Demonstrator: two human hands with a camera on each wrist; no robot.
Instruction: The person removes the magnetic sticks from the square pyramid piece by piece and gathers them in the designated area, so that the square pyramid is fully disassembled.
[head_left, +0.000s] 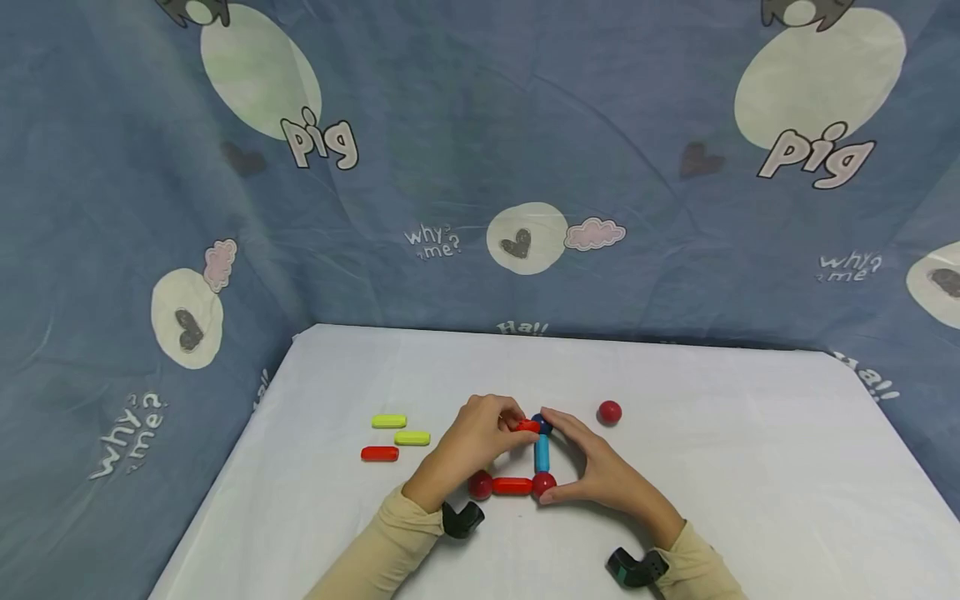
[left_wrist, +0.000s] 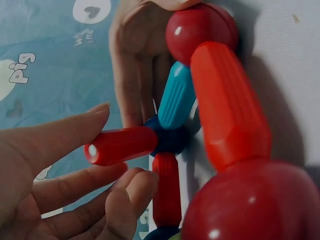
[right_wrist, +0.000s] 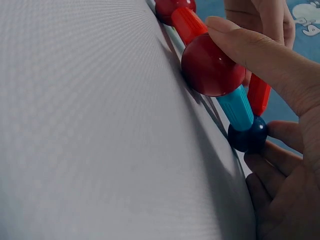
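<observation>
My left hand (head_left: 480, 432) pinches a red magnetic rod (left_wrist: 122, 145) between thumb and fingers. That rod's far end meets a dark blue ball (left_wrist: 172, 138). A light blue rod (head_left: 542, 454) joins this ball to a red ball (head_left: 543, 483). From there a red rod (head_left: 513, 486) runs to a second red ball (head_left: 480, 485). Another red rod (left_wrist: 166, 190) leads from the blue ball to a dark ball partly cut off in the left wrist view. With its thumb on the nearer red ball and fingertips at the blue ball, my right hand (head_left: 603, 473) grips the frame's right side.
Left of the frame lie two yellow-green rods (head_left: 389, 422) and a loose red rod (head_left: 379, 454). A loose red ball (head_left: 610, 412) sits behind the right hand. White cloth (head_left: 750, 442) covers the table, and a blue printed curtain (head_left: 450, 167) hangs behind.
</observation>
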